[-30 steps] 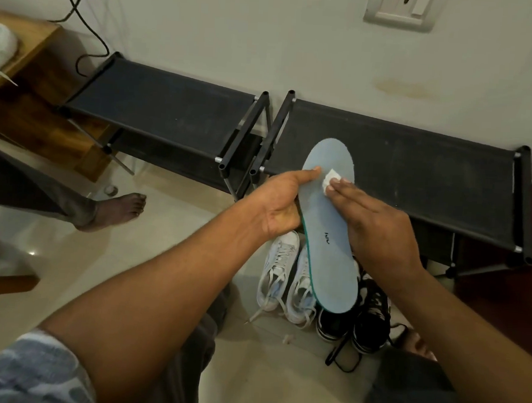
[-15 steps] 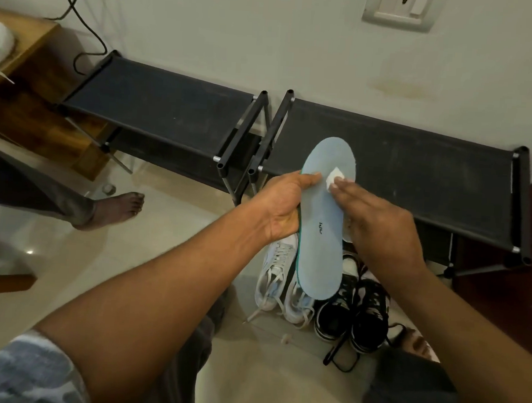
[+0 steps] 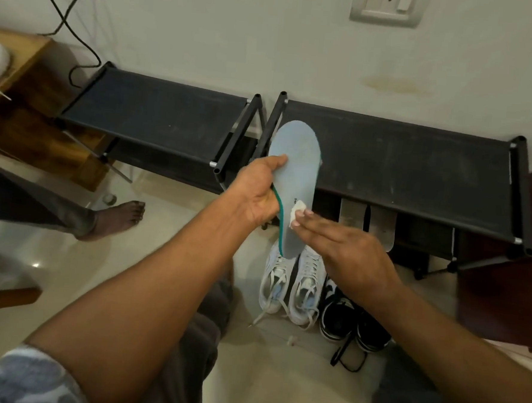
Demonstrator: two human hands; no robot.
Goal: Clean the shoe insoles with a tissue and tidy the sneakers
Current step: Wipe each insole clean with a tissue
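The pale floor fills the lower half of the view. Two black shoe racks stand against the wall: the left shoe rack at ten o'clock and the right shoe rack at two o'clock, their end frames just beside each other at twelve. A wooden surface sits at nine o'clock, and another person's bare foot rests on the floor near it.

In front of the right shoe rack, at five o'clock from the view's centre, a pair of white sneakers stands side by side. A pair of black sneakers sits just beside them at their three o'clock.

The light blue insole is held in the air above the white sneakers. Its length runs from twelve to six, with a green rim showing along its nine o'clock edge. The left hand grips that edge, thumb laid across the top face and fingers curled behind. The right hand is flat with straight fingers, whose tips press a small white tissue against the insole's lower half, at four o'clock of the left hand.
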